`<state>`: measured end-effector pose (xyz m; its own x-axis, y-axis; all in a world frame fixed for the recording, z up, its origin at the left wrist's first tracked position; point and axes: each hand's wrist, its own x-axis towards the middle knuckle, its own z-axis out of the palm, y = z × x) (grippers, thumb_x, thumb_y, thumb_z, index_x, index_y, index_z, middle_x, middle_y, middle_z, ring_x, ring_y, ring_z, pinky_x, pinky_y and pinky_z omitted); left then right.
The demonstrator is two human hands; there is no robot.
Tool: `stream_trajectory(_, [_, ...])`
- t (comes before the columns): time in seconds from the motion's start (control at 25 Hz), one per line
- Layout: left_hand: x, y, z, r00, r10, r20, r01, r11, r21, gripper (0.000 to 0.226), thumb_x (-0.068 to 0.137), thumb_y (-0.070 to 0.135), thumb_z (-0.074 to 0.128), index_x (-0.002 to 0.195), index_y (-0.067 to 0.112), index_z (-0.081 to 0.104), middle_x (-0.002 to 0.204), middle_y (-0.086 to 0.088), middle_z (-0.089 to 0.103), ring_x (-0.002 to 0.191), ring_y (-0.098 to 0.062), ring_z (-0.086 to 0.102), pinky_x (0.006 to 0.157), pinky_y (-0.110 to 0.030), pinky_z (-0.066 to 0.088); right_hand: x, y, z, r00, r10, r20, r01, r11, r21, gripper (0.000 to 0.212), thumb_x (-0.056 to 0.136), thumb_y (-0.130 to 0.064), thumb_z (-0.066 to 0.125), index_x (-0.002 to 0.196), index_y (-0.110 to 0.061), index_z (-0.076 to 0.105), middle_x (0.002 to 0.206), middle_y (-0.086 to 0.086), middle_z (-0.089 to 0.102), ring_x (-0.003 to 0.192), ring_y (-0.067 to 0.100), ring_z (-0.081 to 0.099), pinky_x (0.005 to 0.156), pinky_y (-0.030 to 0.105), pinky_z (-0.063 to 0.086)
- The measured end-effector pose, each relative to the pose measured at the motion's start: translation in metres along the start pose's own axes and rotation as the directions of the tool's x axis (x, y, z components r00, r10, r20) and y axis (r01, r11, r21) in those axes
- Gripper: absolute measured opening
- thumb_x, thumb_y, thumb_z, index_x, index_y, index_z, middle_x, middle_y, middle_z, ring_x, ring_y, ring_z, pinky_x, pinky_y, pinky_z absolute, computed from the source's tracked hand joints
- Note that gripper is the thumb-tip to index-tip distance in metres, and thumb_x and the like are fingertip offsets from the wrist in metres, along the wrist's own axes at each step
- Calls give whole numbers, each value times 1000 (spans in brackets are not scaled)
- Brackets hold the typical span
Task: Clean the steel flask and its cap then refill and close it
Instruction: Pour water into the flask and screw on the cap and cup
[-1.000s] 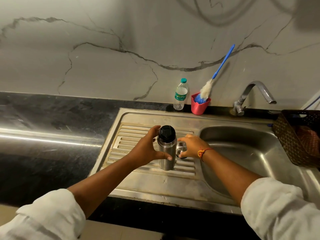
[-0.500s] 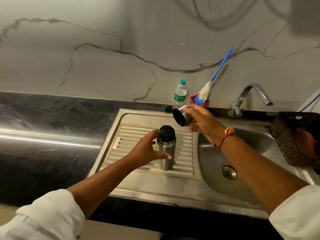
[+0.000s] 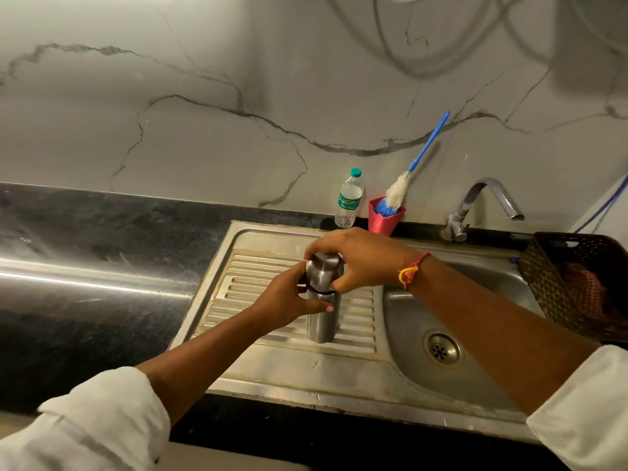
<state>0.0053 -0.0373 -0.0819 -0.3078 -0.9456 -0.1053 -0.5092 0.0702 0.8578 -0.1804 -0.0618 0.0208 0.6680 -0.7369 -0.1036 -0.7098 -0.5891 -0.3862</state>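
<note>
A pale marble wall (image 3: pixel 238 96) w/ dark veins filled the top half of the view. Below it ran a black stone table (image 3: pixel 85 249), & set into that a steel sink (image 3: pixel 306 379): ribbed drainboard on the left, basin w/ a round drain (image 3: pixel 441 349) on the right. A dark woven basket (image 3: pixel 550 283) sat at the far right edge w/ something reddish inside, too dim to tell what. A curved tap (image 3: pixel 482 202) stood behind the basin.

Two arms in white sleeves reached in from the bottom corners. The steel flask (image 3: pixel 321 321) stood upright on the drainboard, near its middle. The left hand (image 3: pixel 285 297) was wrapped round the flask's upper body, thumb across the front. The right hand (image 3: pixel 360 260), w/ a red-orange thread (image 3: pixel 411 270) at the wrist, gripped the steel cap (image 3: pixel 324 271) from above, fingers curled round it. The cap sat over the flask's mouth, a thin dark band showing at the join; can't tell if it was seated fully.

Against the wall stood a small water bottle (image 3: pixel 349 198) w/ a teal lid, and just beside it a pink cup (image 3: pixel 384 224) holding a blue-handled brush (image 3: pixel 397 193).
</note>
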Motion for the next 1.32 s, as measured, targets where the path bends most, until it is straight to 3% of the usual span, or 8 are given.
stream_trajectory(0.28, [-2, -2, 2, 999, 9, -51, -7, 999, 35, 66, 70, 26, 92, 128, 25, 59, 115, 9, 69, 107, -14, 65, 94, -34, 57, 9, -19, 1, 990, 137, -44, -144, 950, -278, 54, 77, -49, 76, 118, -23, 52, 108, 3, 65, 88, 18, 58, 74, 30, 53])
stream_trajectory(0.48, [-3, -1, 6, 996, -36, -79, 40, 997, 61, 71, 69, 31, 93, 130, 19, 58, 118, 6, 67, 108, -15, 63, 92, -31, 57, 25, -38, 19, 848, 498, -182, -530, 788, -314, 82, 80, -86, 30, 101, -14, 61, 80, 3, 58, 76, 18, 55, 61, 31, 45])
stream_trajectory(0.6, [-3, 0, 5, 998, -11, -66, 16, 998, 68, 72, 70, 29, 93, 131, 27, 54, 117, 10, 62, 108, -15, 62, 93, -32, 56, 28, -32, 6, 823, 553, -128, -566, 781, -265, 95, 80, -87, 11, 96, -11, 65, 79, 3, 60, 82, 20, 60, 76, 34, 53])
stream_trajectory(0.72, [-5, 3, 4, 998, -10, -67, 14, 998, 56, 76, 69, 27, 94, 133, 29, 53, 118, 11, 63, 109, -14, 62, 93, -31, 56, 15, -24, -19, 916, 400, -23, -396, 892, -218, 73, 88, -78, 33, 116, -16, 59, 103, 3, 64, 93, 17, 58, 81, 30, 49])
stream_trajectory(0.8, [-5, 3, 4, 998, -5, -63, 8, 999, 45, 75, 68, 27, 94, 130, 33, 53, 114, 14, 64, 107, -13, 63, 90, -29, 56, 8, -22, -24, 975, 183, 124, -153, 964, -218, 59, 88, -59, 59, 136, -26, 48, 127, -1, 57, 108, 16, 53, 84, 27, 46])
stream_trajectory(0.88, [-5, 4, 4, 998, -3, -58, 6, 999, 50, 75, 68, 27, 93, 131, 31, 53, 111, 16, 63, 105, -11, 63, 90, -27, 55, 8, -23, -16, 979, 61, 195, -9, 966, -258, 60, 85, -39, 72, 138, -31, 47, 129, -2, 53, 113, 17, 51, 87, 26, 47])
stream_trajectory(1.08, [-5, 4, 4, 998, -14, -65, 17, 999, 50, 68, 69, 28, 93, 126, 28, 56, 113, 12, 66, 106, -13, 63, 92, -33, 57, 19, -33, -6, 985, 171, 12, -150, 894, -423, 51, 83, -51, 69, 123, -24, 53, 106, 4, 63, 88, 18, 55, 71, 28, 48])
stream_trajectory(1.32, [-5, 3, 8, 993, -26, -112, 33, 997, 67, 79, 67, 30, 94, 136, 21, 55, 126, 4, 64, 114, -17, 61, 97, -38, 57, 24, -33, 8, 920, 365, -141, -391, 849, -357, 65, 88, -71, 44, 114, -14, 62, 95, 6, 65, 81, 19, 56, 65, 29, 46])
